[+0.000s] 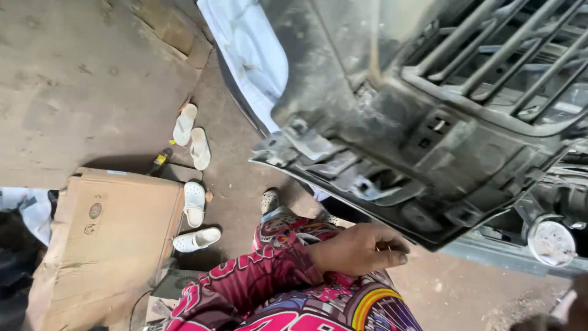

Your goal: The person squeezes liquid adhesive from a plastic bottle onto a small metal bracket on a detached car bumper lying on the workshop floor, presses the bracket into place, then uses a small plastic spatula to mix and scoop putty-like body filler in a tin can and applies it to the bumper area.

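Down at the left edge of the concrete floor lies a flattened brown cardboard box, with a small yellow-and-black tool just past its far corner. Beside the box I count four white plastic sandals: two flip-flops side by side, and two clogs nearer the person. Further right, the left hand, in a bright patterned pink sleeve, rests loosely curled on the knee and holds nothing, close under the lower edge of one grimy black plastic car bumper with a barred grille. The bumper looks detached and tilted, so removal seems done; it is not gripped now. At the bottom right corner a sliver may be the right hand; I cannot tell its state.
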